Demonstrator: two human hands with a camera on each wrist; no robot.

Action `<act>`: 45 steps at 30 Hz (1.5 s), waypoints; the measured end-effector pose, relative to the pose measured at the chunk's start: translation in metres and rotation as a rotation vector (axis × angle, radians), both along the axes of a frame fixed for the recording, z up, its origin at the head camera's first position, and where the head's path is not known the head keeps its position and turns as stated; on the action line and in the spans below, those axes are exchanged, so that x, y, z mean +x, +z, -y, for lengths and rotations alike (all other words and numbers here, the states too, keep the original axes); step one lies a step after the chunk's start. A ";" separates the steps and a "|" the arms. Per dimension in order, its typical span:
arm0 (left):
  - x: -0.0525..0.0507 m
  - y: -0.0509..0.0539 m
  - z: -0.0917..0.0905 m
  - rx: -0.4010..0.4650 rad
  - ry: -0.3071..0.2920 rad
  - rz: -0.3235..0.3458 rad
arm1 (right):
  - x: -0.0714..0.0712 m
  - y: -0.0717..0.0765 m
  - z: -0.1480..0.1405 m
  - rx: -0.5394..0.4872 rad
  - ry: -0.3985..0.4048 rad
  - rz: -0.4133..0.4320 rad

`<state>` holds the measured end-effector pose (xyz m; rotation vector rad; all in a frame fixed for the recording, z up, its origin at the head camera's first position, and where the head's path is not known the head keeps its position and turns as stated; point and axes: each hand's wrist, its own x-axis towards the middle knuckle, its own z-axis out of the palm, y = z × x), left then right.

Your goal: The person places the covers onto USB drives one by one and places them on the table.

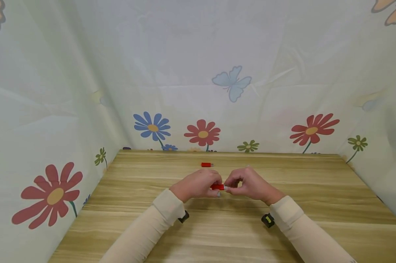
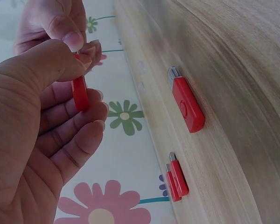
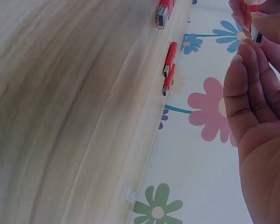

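Observation:
My left hand [image 1: 198, 183] pinches a red USB flash drive [image 2: 80, 93] between thumb and fingers, holding it above the table. The thumb and forefinger of my right hand [image 1: 253, 185] grip its metal plug end [image 3: 257, 36] from the other side. Whether a clear cap covers that plug, I cannot tell. Below the left hand lies a second red flash drive [image 2: 189, 105] with its metal plug; in the head view only the plug tip [image 1: 218, 194] shows. Farther back, two more red flash drives [image 2: 178, 175] lie side by side.
Small clear pieces [image 3: 127, 192] lie near the back edge of the wood-grain table [image 1: 135, 175]. Flower-printed white sheeting [image 1: 171, 84] stands behind and at both sides. A dark wrist camera [image 1: 268, 220] sits below the right cuff.

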<state>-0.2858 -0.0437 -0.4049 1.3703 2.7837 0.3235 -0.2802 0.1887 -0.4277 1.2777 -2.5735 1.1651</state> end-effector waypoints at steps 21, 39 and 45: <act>-0.004 -0.002 0.005 -0.004 -0.078 -0.077 | 0.000 -0.001 0.009 0.003 -0.018 -0.001; -0.012 0.001 0.007 -0.014 0.010 -0.055 | -0.005 0.004 0.020 0.074 -0.162 -0.006; -0.022 -0.006 0.008 -0.005 0.074 -0.013 | -0.012 0.004 0.023 0.116 -0.192 -0.016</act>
